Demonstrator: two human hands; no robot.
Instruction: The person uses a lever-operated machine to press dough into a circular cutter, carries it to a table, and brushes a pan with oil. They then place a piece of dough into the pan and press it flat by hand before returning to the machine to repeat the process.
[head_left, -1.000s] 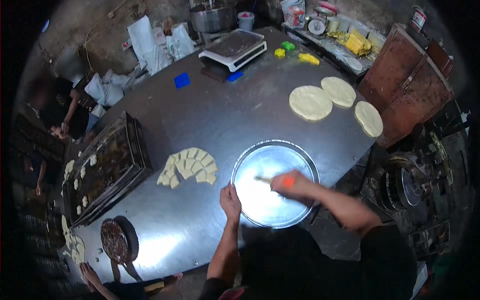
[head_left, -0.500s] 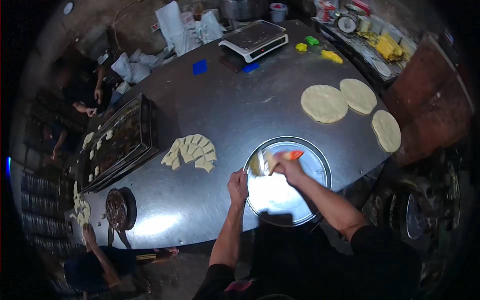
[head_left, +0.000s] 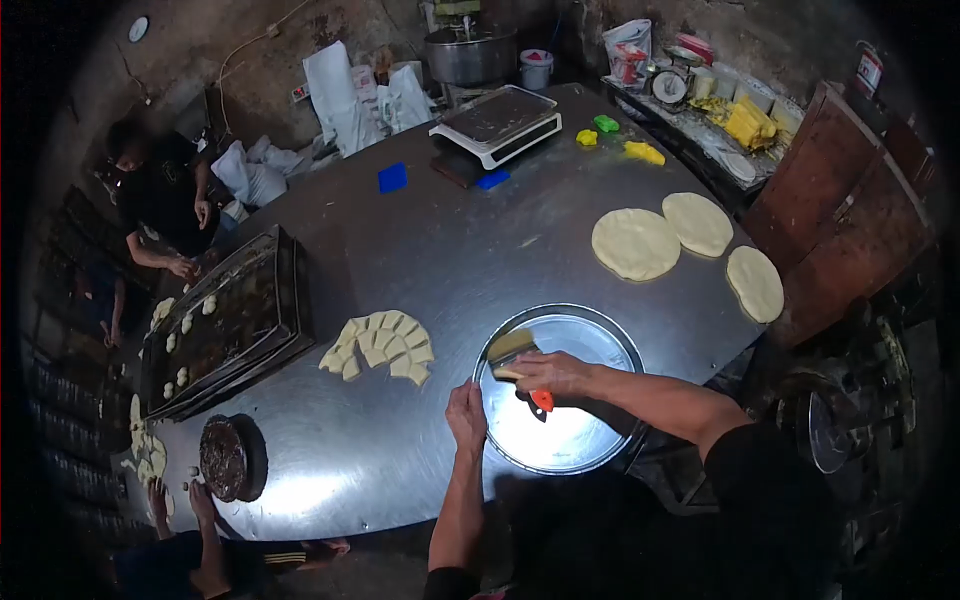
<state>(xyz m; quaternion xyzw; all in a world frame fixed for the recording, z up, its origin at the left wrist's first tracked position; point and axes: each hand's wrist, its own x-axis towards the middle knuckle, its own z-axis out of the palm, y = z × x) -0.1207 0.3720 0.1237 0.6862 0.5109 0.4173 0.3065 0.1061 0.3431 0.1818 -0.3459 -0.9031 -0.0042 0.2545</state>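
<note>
A round shallow metal pan lies near the table edge in front of me. My left hand is closed on the left part of its rim. Inside the pan, my right hand grips a flat brush with an orange-tipped handle. Its bristles lie against the inner wall at the upper left, and the handle end points down toward me. A dark reflection shows on the shiny pan bottom. Left of the pan sits a cluster of cut dough pieces.
Flat dough rounds lie at the right. A scale stands at the back. Stacked baking trays with dough pieces and a dark round block are at left. One person stands behind the trays; another's hands work at lower left.
My right hand has turned the brush, so its handle end now points toward me instead of right. My left hand stays on the rim. The camera view has tilted upward.
</note>
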